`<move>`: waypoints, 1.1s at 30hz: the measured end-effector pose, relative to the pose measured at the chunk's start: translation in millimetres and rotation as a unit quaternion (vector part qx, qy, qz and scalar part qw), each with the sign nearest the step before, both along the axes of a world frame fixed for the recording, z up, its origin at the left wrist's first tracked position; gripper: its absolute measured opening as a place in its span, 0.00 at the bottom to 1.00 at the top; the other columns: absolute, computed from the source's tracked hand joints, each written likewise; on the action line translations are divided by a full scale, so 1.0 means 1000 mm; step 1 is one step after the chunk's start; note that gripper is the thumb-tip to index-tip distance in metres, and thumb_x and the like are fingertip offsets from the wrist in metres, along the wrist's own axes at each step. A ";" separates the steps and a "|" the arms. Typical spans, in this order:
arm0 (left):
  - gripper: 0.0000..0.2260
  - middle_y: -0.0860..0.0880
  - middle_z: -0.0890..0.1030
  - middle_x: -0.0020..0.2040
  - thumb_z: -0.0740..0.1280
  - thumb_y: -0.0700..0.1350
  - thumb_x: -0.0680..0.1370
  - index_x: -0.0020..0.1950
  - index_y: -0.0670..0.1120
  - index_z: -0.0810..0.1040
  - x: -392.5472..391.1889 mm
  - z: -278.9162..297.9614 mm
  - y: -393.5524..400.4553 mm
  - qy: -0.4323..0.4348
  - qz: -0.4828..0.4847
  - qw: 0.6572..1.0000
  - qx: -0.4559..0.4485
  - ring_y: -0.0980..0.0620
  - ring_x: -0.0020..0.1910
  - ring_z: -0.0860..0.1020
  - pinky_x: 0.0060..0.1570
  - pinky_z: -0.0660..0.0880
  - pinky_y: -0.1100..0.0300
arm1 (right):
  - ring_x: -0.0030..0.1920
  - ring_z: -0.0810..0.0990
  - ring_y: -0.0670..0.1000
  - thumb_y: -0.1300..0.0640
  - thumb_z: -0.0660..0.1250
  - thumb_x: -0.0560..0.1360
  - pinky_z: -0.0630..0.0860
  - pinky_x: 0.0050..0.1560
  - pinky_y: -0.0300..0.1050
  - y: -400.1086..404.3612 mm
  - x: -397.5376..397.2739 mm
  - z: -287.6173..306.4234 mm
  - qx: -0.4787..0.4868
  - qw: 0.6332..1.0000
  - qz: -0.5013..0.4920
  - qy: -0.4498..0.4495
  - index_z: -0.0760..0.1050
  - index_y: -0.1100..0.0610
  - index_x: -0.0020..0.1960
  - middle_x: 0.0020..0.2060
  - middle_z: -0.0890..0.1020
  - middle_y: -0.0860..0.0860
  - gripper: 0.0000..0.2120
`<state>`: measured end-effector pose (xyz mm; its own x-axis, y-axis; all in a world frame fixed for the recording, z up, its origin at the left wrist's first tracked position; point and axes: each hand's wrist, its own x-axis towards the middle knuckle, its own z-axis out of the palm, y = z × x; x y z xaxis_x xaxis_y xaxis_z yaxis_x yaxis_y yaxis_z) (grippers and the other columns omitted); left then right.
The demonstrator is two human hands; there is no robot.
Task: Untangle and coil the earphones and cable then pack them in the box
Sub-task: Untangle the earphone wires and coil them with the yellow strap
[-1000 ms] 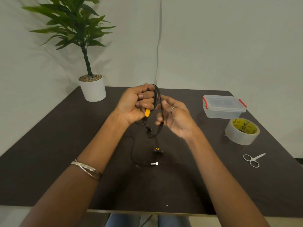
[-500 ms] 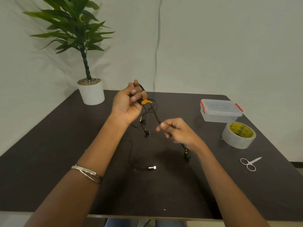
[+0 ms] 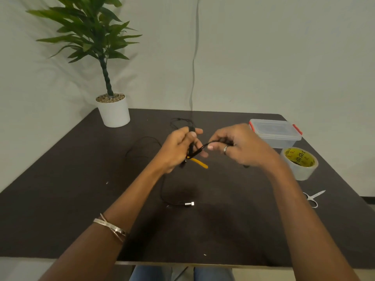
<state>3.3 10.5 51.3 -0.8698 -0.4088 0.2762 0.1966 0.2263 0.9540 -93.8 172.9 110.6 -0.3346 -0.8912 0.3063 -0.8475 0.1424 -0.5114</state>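
Note:
Over the middle of the dark table (image 3: 60, 199), my left hand (image 3: 178, 149) grips a bundle of black earphone cable (image 3: 191, 148) with a yellow tag (image 3: 199, 162) hanging under it. My right hand (image 3: 241, 146) pinches a strand of the same cable a little to the right, pulled taut between the two hands. More cable trails down to a silver plug (image 3: 189, 204) lying on the table, and loose loops lie behind my left hand. The clear plastic box (image 3: 275, 132) with red clips stands shut at the back right.
A roll of tape (image 3: 299, 163) sits in front of the box and small scissors (image 3: 313, 197) lie near the right edge. A potted plant (image 3: 112, 110) stands at the back left corner. The table's front edge runs close to my lap.
My right hand has risen from lower over the table and come close to the left hand, holding a strand taut. My left hand has tilted, and the yellow tag now hangs below it.

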 end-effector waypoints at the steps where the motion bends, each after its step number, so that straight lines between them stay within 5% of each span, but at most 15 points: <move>1: 0.11 0.42 0.79 0.39 0.53 0.39 0.84 0.60 0.37 0.71 0.003 -0.001 0.003 -0.014 -0.033 0.999 -0.002 0.44 0.37 0.83 0.44 0.78 0.56 | 0.28 0.75 0.39 0.58 0.72 0.73 0.65 0.30 0.29 0.000 -0.004 0.005 -0.008 1.000 -0.003 -0.005 0.83 0.56 0.43 0.25 0.78 0.40 0.02; 6: 0.13 0.42 0.76 0.34 0.52 0.41 0.83 0.59 0.34 0.71 0.014 0.000 0.019 -0.046 -0.234 0.962 0.131 0.46 0.28 0.78 0.45 0.81 0.47 | 0.40 0.83 0.53 0.60 0.76 0.69 0.78 0.45 0.49 -0.004 -0.024 0.012 -0.045 0.996 0.032 -0.076 0.82 0.51 0.39 0.35 0.85 0.50 0.05; 11: 0.16 0.50 0.68 0.28 0.55 0.46 0.81 0.55 0.36 0.77 0.016 -0.001 0.024 0.003 -0.314 0.904 0.291 0.59 0.20 0.64 0.28 0.77 0.60 | 0.34 0.78 0.43 0.65 0.73 0.70 0.72 0.34 0.35 -0.013 -0.027 -0.004 -0.122 0.964 0.052 -0.231 0.82 0.57 0.42 0.31 0.83 0.44 0.04; 16: 0.20 0.55 0.64 0.22 0.55 0.56 0.78 0.44 0.42 0.78 0.006 -0.001 0.021 0.062 -0.273 0.872 0.402 0.61 0.17 0.59 0.17 0.63 0.68 | 0.27 0.72 0.45 0.65 0.69 0.74 0.68 0.25 0.36 -0.024 -0.018 -0.046 -0.216 0.892 0.041 -0.395 0.84 0.55 0.43 0.30 0.79 0.52 0.08; 20: 0.15 0.54 0.61 0.20 0.57 0.51 0.78 0.37 0.44 0.75 -0.001 -0.002 0.019 0.118 -0.184 0.856 0.468 0.60 0.15 0.60 0.15 0.60 0.70 | 0.29 0.75 0.48 0.64 0.68 0.72 0.67 0.27 0.37 -0.038 -0.005 -0.065 -0.289 0.803 0.045 -0.519 0.79 0.62 0.46 0.33 0.81 0.53 0.04; 24: 0.13 0.54 0.61 0.19 0.59 0.50 0.78 0.38 0.44 0.74 -0.007 -0.006 0.012 0.152 -0.149 0.844 0.493 0.59 0.14 0.60 0.16 0.61 0.70 | 0.31 0.74 0.48 0.54 0.70 0.71 0.67 0.29 0.40 -0.048 0.001 -0.069 -0.264 0.834 0.024 -0.484 0.81 0.64 0.48 0.33 0.80 0.53 0.14; 27: 0.15 0.54 0.62 0.17 0.59 0.50 0.77 0.35 0.45 0.76 -0.011 -0.011 0.006 0.151 -0.133 0.853 0.482 0.58 0.13 0.59 0.17 0.64 0.69 | 0.29 0.73 0.46 0.56 0.75 0.68 0.68 0.28 0.39 -0.055 -0.004 -0.064 -0.221 0.875 -0.004 -0.431 0.82 0.62 0.47 0.34 0.81 0.54 0.12; 33: 0.16 0.55 0.61 0.18 0.57 0.50 0.78 0.32 0.46 0.73 -0.023 -0.012 -0.004 0.117 -0.158 0.873 0.446 0.59 0.14 0.58 0.20 0.64 0.67 | 0.27 0.75 0.44 0.62 0.75 0.67 0.68 0.28 0.37 -0.064 -0.022 -0.067 -0.216 0.849 -0.015 -0.482 0.79 0.61 0.43 0.29 0.80 0.50 0.07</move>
